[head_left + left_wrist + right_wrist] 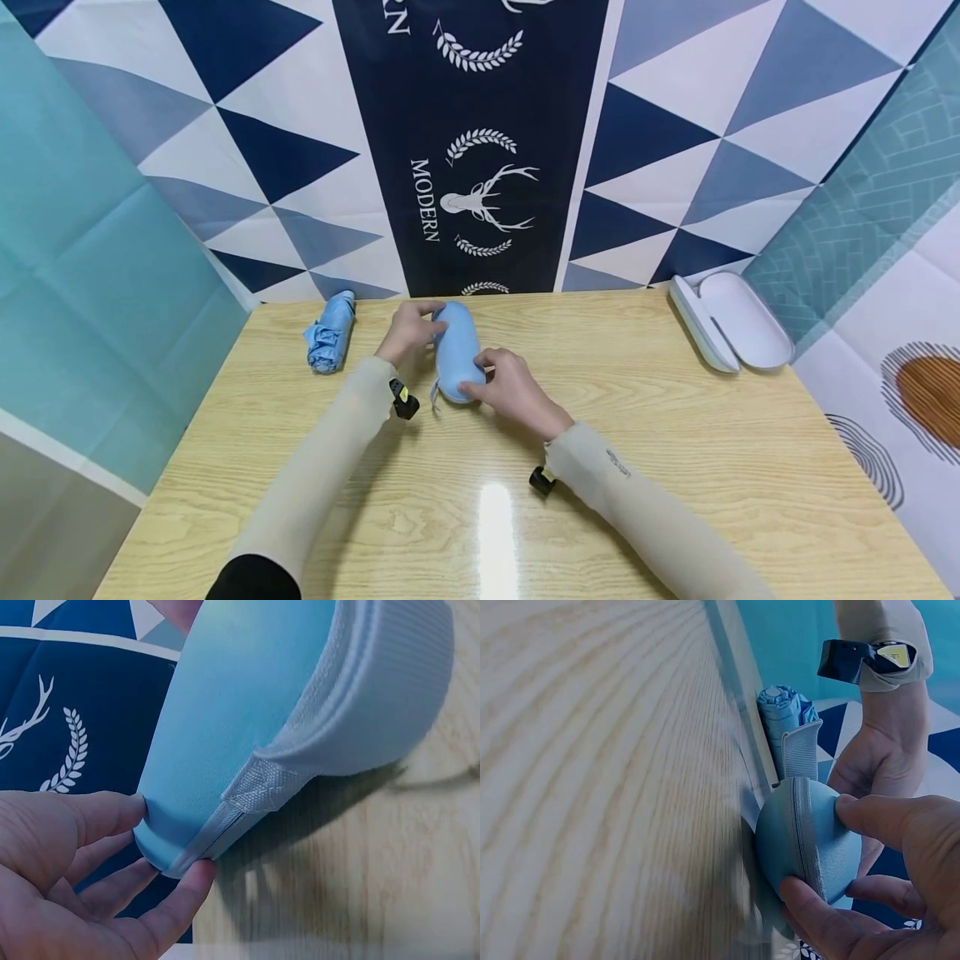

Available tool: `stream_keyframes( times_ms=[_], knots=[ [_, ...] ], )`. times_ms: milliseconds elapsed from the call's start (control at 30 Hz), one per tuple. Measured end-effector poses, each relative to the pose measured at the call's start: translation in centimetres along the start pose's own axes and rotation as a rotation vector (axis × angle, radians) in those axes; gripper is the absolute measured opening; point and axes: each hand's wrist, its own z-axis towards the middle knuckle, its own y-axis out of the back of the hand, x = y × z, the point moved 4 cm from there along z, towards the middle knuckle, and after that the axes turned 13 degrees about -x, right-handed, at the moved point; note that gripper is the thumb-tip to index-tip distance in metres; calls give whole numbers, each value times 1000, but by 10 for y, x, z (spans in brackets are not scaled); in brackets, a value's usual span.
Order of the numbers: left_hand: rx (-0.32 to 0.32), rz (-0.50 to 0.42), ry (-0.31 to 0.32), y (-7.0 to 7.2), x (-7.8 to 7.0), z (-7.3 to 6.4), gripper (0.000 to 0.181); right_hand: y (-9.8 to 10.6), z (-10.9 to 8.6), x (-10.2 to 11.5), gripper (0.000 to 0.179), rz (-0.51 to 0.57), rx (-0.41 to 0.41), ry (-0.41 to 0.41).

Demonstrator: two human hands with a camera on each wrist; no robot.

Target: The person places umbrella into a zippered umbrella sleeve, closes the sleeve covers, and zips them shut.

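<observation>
A light blue zippered case (pixel 457 354), long and rounded, lies on the table near the back edge. My left hand (pixel 412 332) pinches its far end, with the thumb and fingertips on either side. At the near end, my right hand (pixel 517 387) grips the case between thumb and fingers. A zip seam and a pale ribbed strap (pixel 375 697) run along the case in the left wrist view. The right wrist view shows its rounded end (pixel 802 840) close to the table surface. Left of the case lies a folded blue umbrella (pixel 331 333).
At the back right of the wooden table (pixel 645 400), a white oblong container (pixel 703 325) stands beside a white shallow tray (pixel 746 320), the two overlapping. A patterned wall covering (pixel 495 150) rises right behind the table's back edge.
</observation>
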Motion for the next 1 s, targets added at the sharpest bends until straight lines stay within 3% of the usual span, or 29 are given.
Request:
stream_keyframes(
  times_ms=[500,1000],
  knots=[
    [-44,-23,33,2,2,18,41,-13,20,4,48,-18,-49,12],
    [-114,43,-8,0,2,27,38,-22,35,8,52,-11,-89,25]
  ],
)
